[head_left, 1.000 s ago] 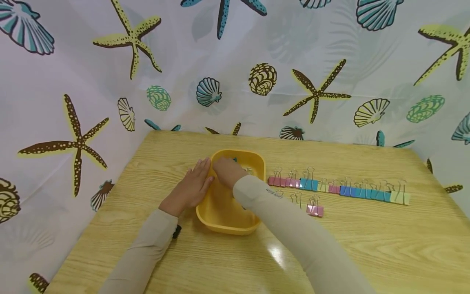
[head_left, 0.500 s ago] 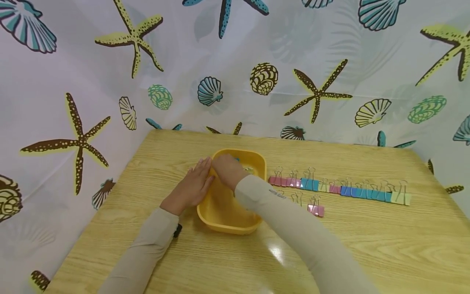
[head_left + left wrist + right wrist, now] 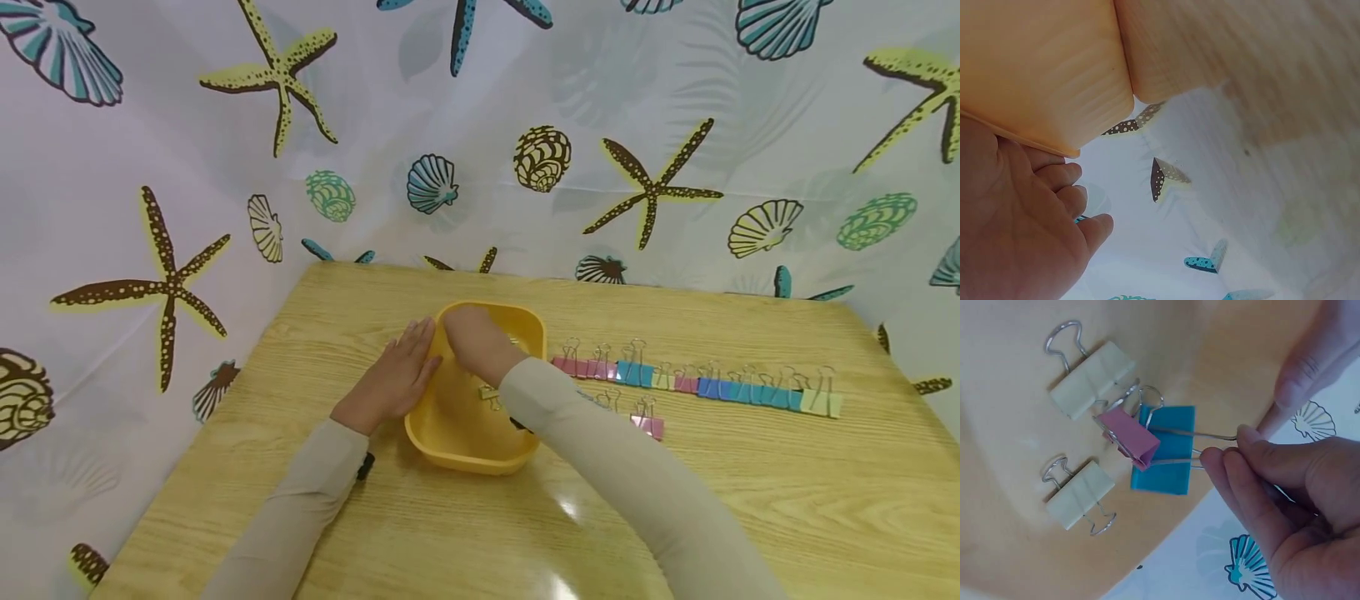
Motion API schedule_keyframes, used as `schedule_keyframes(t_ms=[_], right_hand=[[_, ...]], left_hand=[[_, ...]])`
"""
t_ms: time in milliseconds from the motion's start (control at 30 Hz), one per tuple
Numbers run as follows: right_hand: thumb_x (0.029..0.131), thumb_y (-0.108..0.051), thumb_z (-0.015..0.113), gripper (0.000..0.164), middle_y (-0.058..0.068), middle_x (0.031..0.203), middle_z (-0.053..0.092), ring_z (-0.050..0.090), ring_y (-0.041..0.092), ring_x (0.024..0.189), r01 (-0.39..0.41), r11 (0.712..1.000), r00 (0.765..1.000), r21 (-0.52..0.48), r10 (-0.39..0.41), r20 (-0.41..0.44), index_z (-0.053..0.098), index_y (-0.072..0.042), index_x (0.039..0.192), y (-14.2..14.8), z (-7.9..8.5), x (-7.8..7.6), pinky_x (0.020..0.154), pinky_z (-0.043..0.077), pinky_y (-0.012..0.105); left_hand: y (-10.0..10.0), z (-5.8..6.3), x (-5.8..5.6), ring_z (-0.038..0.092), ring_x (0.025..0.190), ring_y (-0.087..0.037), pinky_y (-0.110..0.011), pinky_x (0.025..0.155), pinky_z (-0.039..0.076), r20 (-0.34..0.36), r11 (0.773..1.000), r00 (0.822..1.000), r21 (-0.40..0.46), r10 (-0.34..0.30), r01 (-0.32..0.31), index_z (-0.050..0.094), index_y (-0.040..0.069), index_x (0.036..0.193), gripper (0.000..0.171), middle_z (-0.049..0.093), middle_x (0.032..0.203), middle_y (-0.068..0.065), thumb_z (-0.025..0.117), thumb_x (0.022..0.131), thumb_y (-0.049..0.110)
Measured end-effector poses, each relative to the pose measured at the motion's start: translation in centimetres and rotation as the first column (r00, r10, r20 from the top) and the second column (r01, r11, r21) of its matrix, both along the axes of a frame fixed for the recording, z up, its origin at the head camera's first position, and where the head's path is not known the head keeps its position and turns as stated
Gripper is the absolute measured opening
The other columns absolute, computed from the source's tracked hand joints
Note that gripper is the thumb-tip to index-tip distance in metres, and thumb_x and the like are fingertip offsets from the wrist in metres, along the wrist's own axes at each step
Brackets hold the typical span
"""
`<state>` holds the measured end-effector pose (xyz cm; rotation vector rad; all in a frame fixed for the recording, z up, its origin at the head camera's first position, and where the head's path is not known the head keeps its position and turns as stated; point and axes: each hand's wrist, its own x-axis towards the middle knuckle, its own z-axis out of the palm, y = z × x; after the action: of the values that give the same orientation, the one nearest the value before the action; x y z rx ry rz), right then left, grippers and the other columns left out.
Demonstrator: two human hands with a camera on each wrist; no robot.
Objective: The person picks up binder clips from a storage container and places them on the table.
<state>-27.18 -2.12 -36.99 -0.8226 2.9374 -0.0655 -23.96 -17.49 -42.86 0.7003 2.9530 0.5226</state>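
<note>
My right hand (image 3: 482,342) is inside the yellow plastic bin (image 3: 457,463) in the head view. In the right wrist view, its thumb and fingers pinch the wire handle of a blue binder clip (image 3: 1175,472). A smaller pink binder clip (image 3: 1129,435) overlaps the blue one; whether they are hooked together I cannot tell. Two pale yellow binder clips, a larger one (image 3: 1092,379) and a smaller one (image 3: 1080,495), lie on the bin's inside. My left hand (image 3: 393,375) rests against the bin's left rim with its fingers fairly straight.
Right of the bin, a row of binder clips runs along the wooden table (image 3: 750,483), including a dark blue clip (image 3: 712,388) and a pale yellow one (image 3: 821,403). A pink clip (image 3: 648,427) stands in front. A shell-patterned cloth (image 3: 480,108) hangs behind.
My right hand and forearm have shifted slightly to the right over the bin. A pale yellow clip near the bin's middle has come into view. The left hand keeps its place on the rim.
</note>
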Motion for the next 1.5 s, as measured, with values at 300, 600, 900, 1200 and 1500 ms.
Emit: schedule_keyframes(t_ms=[300, 600, 900, 1200, 1500], right_hand=[[0.090, -0.007, 0.066, 0.009, 0.006, 0.092, 0.071, 0.068, 0.019, 0.081, 0.110, 0.976, 0.992, -0.189, -0.098, 0.074, 0.072, -0.003, 0.097, 1.7, 1.4, 0.7, 0.075, 0.057, 0.029], [0.090, -0.009, 0.067, 0.011, 0.007, 0.096, 0.072, 0.069, 0.021, 0.085, 0.069, 0.929, 0.994, -0.363, -0.093, -0.051, 0.076, -0.004, 0.094, 4.6, 3.4, 1.9, 0.079, 0.056, 0.034], [0.088, -0.011, 0.070, 0.009, 0.006, 0.086, 0.073, 0.067, 0.019, 0.073, 0.049, 0.883, 0.978, -0.467, -0.136, -0.156, 0.077, -0.006, 0.088, 8.7, 5.0, 2.8, 0.069, 0.054, 0.034], [0.089, -0.012, 0.069, 0.011, 0.009, 0.084, 0.073, 0.066, 0.022, 0.069, 0.094, 0.852, 0.961, -0.515, -0.212, -0.176, 0.076, -0.004, 0.090, 14.8, 5.7, 4.4, 0.064, 0.053, 0.038], [0.091, -0.008, 0.065, 0.010, 0.011, 0.081, 0.070, 0.060, 0.019, 0.063, 0.153, 0.867, 0.947, -0.475, -0.266, -0.181, 0.073, -0.002, 0.090, 22.4, 4.6, 5.9, 0.057, 0.045, 0.035]], left_hand=[[0.2, 0.0, -0.1, 0.005, 0.147, -0.031, -0.056, 0.115, 0.013, 0.007, 1.000, 1.000, 0.005, 0.001, -0.001, 0.006, 0.001, 0.153, 0.061, 0.007, 0.160, -0.014, 0.022, 0.106, 0.038], [0.2, -0.2, -0.2, 0.006, 0.147, -0.031, -0.055, 0.116, 0.013, -0.004, 1.000, 1.000, -0.009, 0.017, -0.017, 0.006, 0.003, 0.154, 0.061, 0.008, 0.160, -0.012, 0.023, 0.106, 0.037], [0.2, -0.3, -0.3, 0.005, 0.147, -0.032, -0.055, 0.116, 0.013, -0.008, 1.000, 1.000, -0.002, 0.015, -0.015, 0.005, 0.002, 0.154, 0.062, 0.007, 0.160, -0.013, 0.026, 0.106, 0.035], [0.1, -0.5, -0.2, 0.005, 0.147, -0.032, -0.055, 0.116, 0.013, -0.012, 1.000, 1.000, 0.008, 0.006, -0.006, 0.004, 0.002, 0.154, 0.062, 0.006, 0.160, -0.013, 0.024, 0.106, 0.037], [0.1, -0.2, -0.1, 0.005, 0.147, -0.031, -0.055, 0.116, 0.011, -0.002, 1.000, 1.000, 0.023, 0.008, -0.008, 0.005, 0.002, 0.154, 0.061, 0.007, 0.160, -0.013, 0.025, 0.106, 0.036]])
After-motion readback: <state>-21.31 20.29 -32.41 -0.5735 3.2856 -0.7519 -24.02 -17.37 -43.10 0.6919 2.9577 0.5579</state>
